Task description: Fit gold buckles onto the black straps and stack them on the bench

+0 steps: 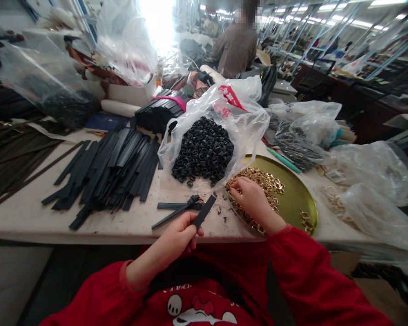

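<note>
My left hand is closed around a short black strap, which points up and to the right over the table edge. At the left part of a round gold tray, my right hand reaches into a heap of small gold buckles. Its thumb and fingers are pinched together, and what lies between them is hidden. Just beyond my left hand, two more black strap pieces lie crossed on the table, with a small cutting tool with red on it by them.
A clear plastic bag full of small black loops stands in the middle. Left of it lies a pile of black straps. Plastic bags and a teal cutter lie right. A person is farther back.
</note>
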The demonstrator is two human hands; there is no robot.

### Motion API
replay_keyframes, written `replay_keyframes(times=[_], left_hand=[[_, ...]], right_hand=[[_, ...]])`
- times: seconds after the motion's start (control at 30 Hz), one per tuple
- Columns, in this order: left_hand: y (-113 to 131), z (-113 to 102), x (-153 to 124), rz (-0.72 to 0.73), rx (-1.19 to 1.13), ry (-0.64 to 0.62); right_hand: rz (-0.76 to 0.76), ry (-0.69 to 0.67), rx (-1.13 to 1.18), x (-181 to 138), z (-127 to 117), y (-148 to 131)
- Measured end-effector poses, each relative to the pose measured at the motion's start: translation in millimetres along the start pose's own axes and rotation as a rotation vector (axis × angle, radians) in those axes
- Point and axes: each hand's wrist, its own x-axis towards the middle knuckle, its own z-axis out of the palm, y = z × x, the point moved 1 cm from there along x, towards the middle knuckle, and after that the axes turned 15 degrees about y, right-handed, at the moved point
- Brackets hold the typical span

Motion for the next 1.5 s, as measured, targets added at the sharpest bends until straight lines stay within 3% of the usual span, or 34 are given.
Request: replay_keyframes(times=[0.13,0.23,0.43,0.57,0.73,0.83,1.0,1.1,1.23,1.5], left_hand=[[2.3,-4.2,3.1,0.182,-0.031,0.045],[2.7,-7.7,3.0,0.281,-0.037,0.083],[5.4,-23.1,-6.9,0.430,0.199,0.108],[0.3,-27.5,-9.4,0.397,0.352,0.087],[-7.1,-23.2,-9.2,0.445,0.467,0.215],[-8.2,-21.7,-9.9,0.465,0.475,0.249],[-12.7,-31.6,-14.0,0.435,0.350,0.191],[-21.7,-38.3,-19.4,0.331,0.278,0.141],[-31.9,-35.3,-26.1,0.193,0.201,0.011],[-26.0,-31.7,-25.8,0.171,0.183,-0.083]], right_hand=[[0.550,-0.329,0.887,-26.9,-7.9,-27.5],[0.858,-0.513,1.303,-49.3,-4.4,-54.2],[0.959,-0.769,1.523,-81.2,11.6,-88.4],[0.883,-0.727,1.464,-93.0,15.4,-95.2],[0.772,-0.600,1.309,-101.3,18.6,-101.0],[0.704,-0.512,1.187,-102.4,24.2,-101.8],[0.631,-0.350,1.038,-97.6,25.1,-91.0],[0.709,-0.211,1.090,-94.0,21.5,-82.4],[0.876,-0.146,1.352,-92.8,21.7,-79.0],[1.164,-0.280,1.544,-96.2,24.4,-73.4]])
